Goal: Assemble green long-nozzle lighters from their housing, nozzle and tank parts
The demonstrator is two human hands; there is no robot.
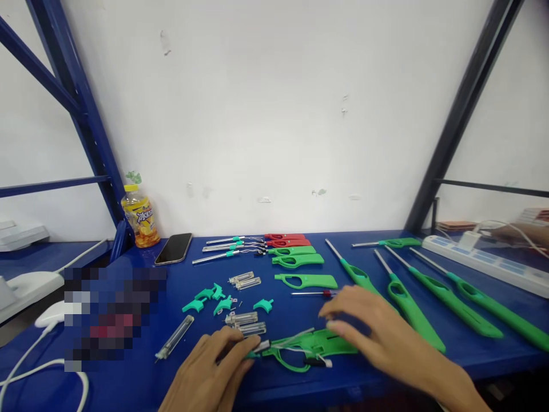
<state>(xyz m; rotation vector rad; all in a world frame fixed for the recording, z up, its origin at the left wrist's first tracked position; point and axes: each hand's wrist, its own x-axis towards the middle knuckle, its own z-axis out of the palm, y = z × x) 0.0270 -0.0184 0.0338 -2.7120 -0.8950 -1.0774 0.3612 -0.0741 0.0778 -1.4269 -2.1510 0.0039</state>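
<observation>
Near the table's front edge, my left hand point(218, 363) is closed around the metal nozzle point(265, 345) of a gas lighter, most of which the fingers hide. A teal bit shows below the fingertips. Wires run from the nozzle over an open green lighter shell point(315, 342) lying flat, its trigger loop to the left. A black igniter point(316, 362) with a white end lies at the shell's lower side. My right hand point(369, 323) hovers over the shell's right end, thumb and fingers apart with nothing visible between them. A small screwdriver point(313, 293) lies just beyond its fingertips.
Teal triggers point(263, 305) and clear fuel tanks point(175, 337) lie left of centre. Several assembled green lighters point(409, 309) lie right. Behind are red shells point(286, 241), a phone point(174, 249) and a bottle point(140, 216). A power strip point(484, 264) stands right, near another person's hand point(521, 236).
</observation>
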